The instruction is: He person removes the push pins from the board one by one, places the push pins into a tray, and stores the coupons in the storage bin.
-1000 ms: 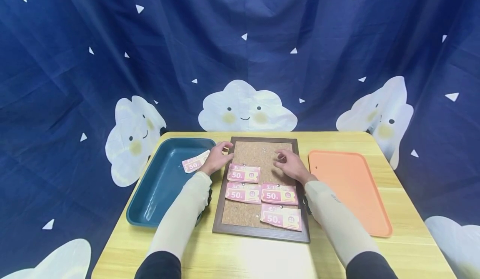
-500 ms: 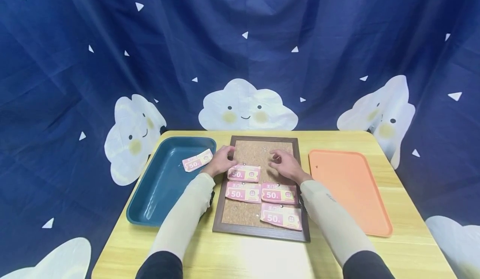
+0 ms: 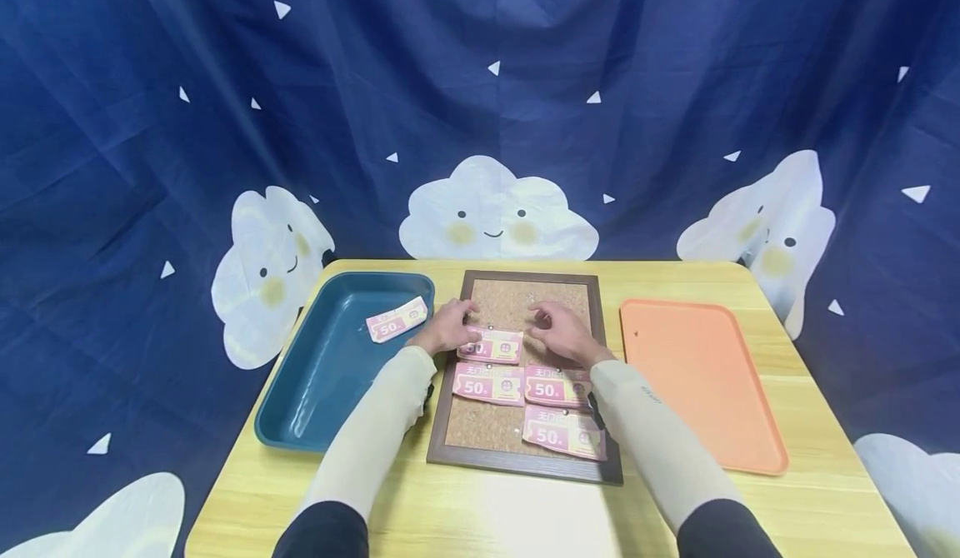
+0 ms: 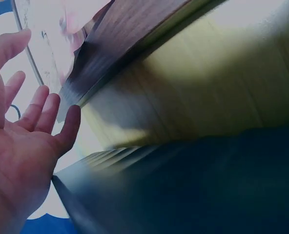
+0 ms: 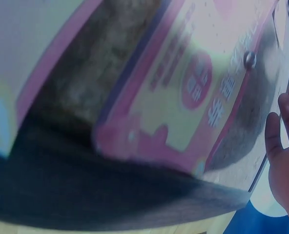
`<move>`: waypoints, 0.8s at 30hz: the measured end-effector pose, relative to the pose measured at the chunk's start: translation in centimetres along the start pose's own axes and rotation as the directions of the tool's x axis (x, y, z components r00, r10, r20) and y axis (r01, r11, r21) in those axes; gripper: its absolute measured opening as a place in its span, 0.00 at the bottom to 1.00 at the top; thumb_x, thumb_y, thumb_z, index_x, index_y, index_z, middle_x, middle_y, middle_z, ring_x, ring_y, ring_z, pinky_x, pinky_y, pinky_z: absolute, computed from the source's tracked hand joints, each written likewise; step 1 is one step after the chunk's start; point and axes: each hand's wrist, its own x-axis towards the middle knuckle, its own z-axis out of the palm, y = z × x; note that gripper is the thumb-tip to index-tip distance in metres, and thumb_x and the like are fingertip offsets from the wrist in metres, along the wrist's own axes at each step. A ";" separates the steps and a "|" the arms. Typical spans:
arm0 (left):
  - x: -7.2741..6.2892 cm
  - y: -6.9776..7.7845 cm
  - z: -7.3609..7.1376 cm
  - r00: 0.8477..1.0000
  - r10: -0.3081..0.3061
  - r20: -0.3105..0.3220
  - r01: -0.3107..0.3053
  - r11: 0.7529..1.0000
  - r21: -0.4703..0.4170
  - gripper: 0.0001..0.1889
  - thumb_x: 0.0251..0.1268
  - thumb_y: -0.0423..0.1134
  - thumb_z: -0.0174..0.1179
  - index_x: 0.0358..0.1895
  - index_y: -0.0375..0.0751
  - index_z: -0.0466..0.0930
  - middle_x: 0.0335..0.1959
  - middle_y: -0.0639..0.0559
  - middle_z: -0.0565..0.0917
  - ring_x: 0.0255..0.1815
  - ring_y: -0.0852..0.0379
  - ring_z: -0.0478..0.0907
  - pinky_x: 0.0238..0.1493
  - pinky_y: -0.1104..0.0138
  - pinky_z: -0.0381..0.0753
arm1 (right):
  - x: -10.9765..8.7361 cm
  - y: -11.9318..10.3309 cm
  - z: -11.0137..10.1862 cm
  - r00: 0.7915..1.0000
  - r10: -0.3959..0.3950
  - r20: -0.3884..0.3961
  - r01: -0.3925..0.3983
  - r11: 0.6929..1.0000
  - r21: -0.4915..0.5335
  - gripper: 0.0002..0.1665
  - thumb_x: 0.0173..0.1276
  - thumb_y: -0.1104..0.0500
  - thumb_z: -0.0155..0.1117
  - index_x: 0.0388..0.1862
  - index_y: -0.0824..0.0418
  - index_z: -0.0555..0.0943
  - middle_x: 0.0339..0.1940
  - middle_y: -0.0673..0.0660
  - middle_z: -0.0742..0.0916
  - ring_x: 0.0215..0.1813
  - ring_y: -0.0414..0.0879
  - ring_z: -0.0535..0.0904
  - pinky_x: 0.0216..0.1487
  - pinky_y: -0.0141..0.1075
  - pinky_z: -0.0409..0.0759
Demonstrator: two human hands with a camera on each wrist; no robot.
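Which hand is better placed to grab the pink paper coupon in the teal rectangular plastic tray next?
Probably your left hand: it's beside the tray, nearer the coupon. Your right hand is farther away, over the brown-framed corkboard.

Top pink-and-yellow paper coupon (image 3: 504,346) part-hidden behind person's bare left grip (image 3: 450,327); too finely printed to read throughout. Right end of upper right-column coupon (image 3: 553,388) covered by cream sleeve (image 3: 656,433). Left wrist view: dark teal plastic basin (image 4: 222,180) blurred, cut off. Right wrist view: bare right grip (image 5: 286,170), leftmost coupon (image 5: 32,53) cut off.
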 end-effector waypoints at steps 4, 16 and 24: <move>0.0 0.2 0.2 1.000 0.002 0.026 -0.003 1.000 0.025 0.27 0.52 0.40 0.68 0.58 0.42 0.73 0.53 0.42 0.75 0.54 0.47 0.73 0.60 0.55 0.72 | 0.2 -0.3 0.4 1.000 -0.015 0.008 0.015 1.000 0.016 0.32 0.63 0.49 0.64 0.66 0.54 0.72 0.53 0.55 0.83 0.54 0.51 0.78 0.59 0.49 0.74; 0.1 -0.1 0.7 0.998 -0.037 0.055 0.036 0.999 0.024 0.28 0.52 0.44 0.70 0.58 0.48 0.75 0.58 0.45 0.74 0.60 0.48 0.69 0.64 0.56 0.69 | 0.8 -0.9 1.1 1.000 -0.015 0.020 0.015 1.000 0.012 0.31 0.63 0.48 0.65 0.64 0.52 0.73 0.52 0.52 0.83 0.56 0.50 0.78 0.61 0.49 0.72; 0.2 -0.3 1.0 0.998 -0.043 0.052 0.039 0.996 0.074 0.25 0.50 0.48 0.72 0.53 0.52 0.77 0.55 0.49 0.74 0.56 0.51 0.67 0.59 0.57 0.69 | 1.2 -1.7 2.0 0.999 -0.010 0.045 0.011 1.000 -0.021 0.29 0.63 0.49 0.65 0.63 0.51 0.74 0.52 0.52 0.83 0.55 0.49 0.79 0.62 0.48 0.73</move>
